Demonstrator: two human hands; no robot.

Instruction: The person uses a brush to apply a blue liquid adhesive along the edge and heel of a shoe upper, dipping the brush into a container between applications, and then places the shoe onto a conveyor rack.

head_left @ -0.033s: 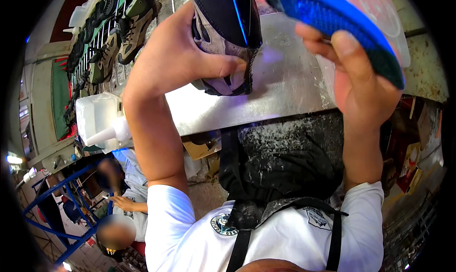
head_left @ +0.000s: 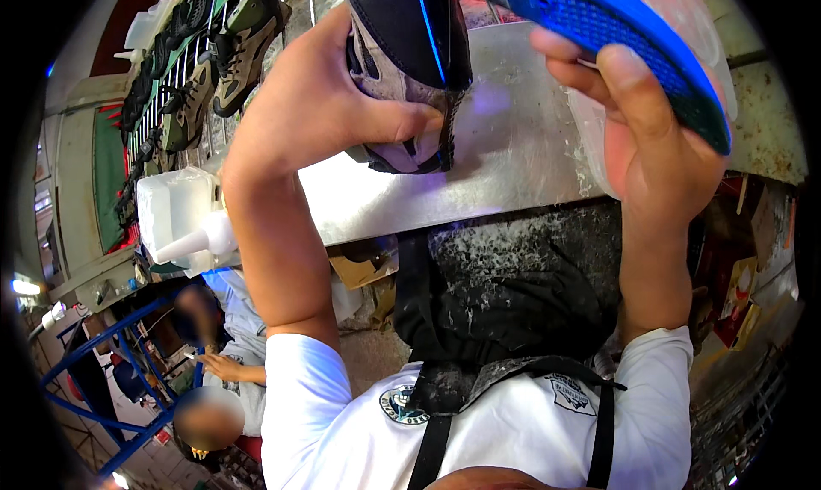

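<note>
Closed around a grey and black shoe at the top middle, my left hand lays its thumb along the near end of the upper. A thin blue line runs down the shoe's black part, and its far end is out of the frame. To the right, my right hand grips a curved blue insole between thumb and fingers. The insole is raised, with a textured blue surface and a dark green end by the palm. Insole and shoe are apart, both over a shiny metal tabletop.
Several shoes stand on a wire rack at the upper left. Beside my left forearm are a translucent container and a white nozzle bottle. Clear plastic lies behind my right hand. Other people sit at the lower left.
The insole has tilted slightly in my right hand, so more of its textured surface shows. My left hand and the shoe stay almost still.
</note>
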